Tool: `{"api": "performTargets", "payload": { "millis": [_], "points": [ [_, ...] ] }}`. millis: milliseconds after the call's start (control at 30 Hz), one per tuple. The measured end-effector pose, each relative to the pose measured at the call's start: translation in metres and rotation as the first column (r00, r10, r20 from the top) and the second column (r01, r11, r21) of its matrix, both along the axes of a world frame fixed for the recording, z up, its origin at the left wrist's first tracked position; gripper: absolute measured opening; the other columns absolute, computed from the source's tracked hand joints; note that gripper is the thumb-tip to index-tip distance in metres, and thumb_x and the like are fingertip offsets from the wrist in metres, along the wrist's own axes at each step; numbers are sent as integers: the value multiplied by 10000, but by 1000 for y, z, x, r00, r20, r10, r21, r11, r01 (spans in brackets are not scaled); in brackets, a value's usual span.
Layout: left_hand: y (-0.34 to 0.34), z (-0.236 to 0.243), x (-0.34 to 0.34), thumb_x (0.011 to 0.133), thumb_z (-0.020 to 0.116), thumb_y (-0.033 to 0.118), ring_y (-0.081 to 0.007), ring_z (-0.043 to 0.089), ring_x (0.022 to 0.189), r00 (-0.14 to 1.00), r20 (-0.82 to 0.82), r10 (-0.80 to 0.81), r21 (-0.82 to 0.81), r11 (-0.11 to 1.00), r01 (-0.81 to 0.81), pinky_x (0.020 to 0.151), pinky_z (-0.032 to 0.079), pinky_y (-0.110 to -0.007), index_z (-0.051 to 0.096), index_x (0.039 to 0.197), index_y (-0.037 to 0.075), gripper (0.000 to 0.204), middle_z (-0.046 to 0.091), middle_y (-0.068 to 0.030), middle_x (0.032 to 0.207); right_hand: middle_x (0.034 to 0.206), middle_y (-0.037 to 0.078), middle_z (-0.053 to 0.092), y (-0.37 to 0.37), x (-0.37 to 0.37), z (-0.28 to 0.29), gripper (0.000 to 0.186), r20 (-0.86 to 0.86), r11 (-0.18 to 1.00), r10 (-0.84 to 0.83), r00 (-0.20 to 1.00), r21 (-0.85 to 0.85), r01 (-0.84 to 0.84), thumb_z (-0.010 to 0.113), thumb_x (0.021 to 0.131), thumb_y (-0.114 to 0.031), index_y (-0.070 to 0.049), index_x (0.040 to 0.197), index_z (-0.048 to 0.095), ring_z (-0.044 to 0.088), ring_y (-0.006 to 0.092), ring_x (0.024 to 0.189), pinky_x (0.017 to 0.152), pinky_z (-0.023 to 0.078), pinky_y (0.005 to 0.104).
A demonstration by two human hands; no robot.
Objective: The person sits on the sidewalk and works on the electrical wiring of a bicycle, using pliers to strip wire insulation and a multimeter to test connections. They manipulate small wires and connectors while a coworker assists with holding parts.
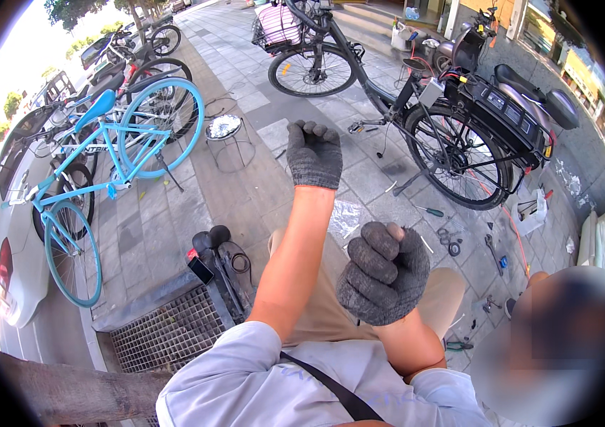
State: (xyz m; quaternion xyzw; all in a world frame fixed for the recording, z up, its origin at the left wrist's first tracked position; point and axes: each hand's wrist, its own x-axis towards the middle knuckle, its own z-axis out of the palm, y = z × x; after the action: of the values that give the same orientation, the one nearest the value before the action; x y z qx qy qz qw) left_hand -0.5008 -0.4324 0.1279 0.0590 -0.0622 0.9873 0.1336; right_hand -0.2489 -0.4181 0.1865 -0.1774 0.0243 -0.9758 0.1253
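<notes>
Both my hands wear dark grey knit gloves and are raised in front of me. My left hand [314,155] is farther out, its fingers curled in toward the palm. Closer to my body, my right hand [382,274] makes a fist, with a bare fingertip poking out of the glove. Nothing sticks out of either hand. Beyond them stands a black electric bicycle [452,146] with a rear rack box. On the paving near my right hand lie a green-handled screwdriver [430,211], a clear plastic sheet [346,217] and black ring-shaped parts [452,243].
A light blue bicycle [107,128] and a wire-frame stool [225,128] are on the left. A bicycle saddle and post [211,238] lie beside a metal drain grate [167,331]. Tools, a white bag [530,213] and an orange cable [516,228] lie right. A blurred person [551,341] is close at lower right.
</notes>
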Motion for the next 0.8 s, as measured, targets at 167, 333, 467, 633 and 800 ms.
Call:
{"api": "performTargets", "payload": {
  "millis": [167, 333, 467, 633, 800],
  "points": [
    [7, 12, 32, 1055, 532, 358, -187, 577, 689, 999, -33, -32, -21, 999, 32, 653, 491, -360, 620, 879, 130, 301, 602, -1, 745, 698, 3, 498, 6, 29, -8, 291, 18, 1000, 13, 1000, -4, -13, 505, 1033, -378, -120, 928, 593, 430, 147, 413, 429, 406, 368],
    [5, 16, 65, 1060, 515, 379, -193, 576, 682, 999, -42, -35, -99, 995, 30, 643, 490, -367, 611, 898, 137, 306, 586, 3, 713, 693, -1, 491, -2, 65, -7, 300, -51, 999, -27, 998, -37, 25, 483, 1046, -381, -127, 934, 598, 424, 151, 413, 447, 412, 368],
    [1, 24, 86, 1066, 498, 380, -191, 572, 671, 1000, 4, -30, -116, 993, 31, 633, 487, -358, 603, 899, 141, 310, 583, 0, 706, 694, 5, 481, -4, 80, 0, 302, -70, 999, -44, 997, -11, 43, 480, 1049, -378, -122, 940, 597, 421, 151, 421, 449, 408, 367],
    [-1, 23, 92, 1067, 492, 378, -187, 571, 668, 999, -12, -30, -137, 990, 29, 628, 485, -358, 604, 894, 141, 314, 582, 1, 703, 696, 9, 471, -10, 87, -1, 307, -88, 997, -74, 993, -4, 74, 460, 1062, -364, -116, 939, 592, 421, 154, 431, 441, 400, 360],
    [4, 10, 90, 1067, 508, 390, -178, 579, 670, 996, -18, -86, -87, 993, 84, 629, 491, -354, 612, 891, 150, 315, 592, 8, 718, 690, 22, 480, -22, 88, -9, 303, -9, 991, -135, 991, 0, 135, 455, 1070, -348, -113, 958, 611, 427, 166, 431, 430, 385, 357]
  ]
}}
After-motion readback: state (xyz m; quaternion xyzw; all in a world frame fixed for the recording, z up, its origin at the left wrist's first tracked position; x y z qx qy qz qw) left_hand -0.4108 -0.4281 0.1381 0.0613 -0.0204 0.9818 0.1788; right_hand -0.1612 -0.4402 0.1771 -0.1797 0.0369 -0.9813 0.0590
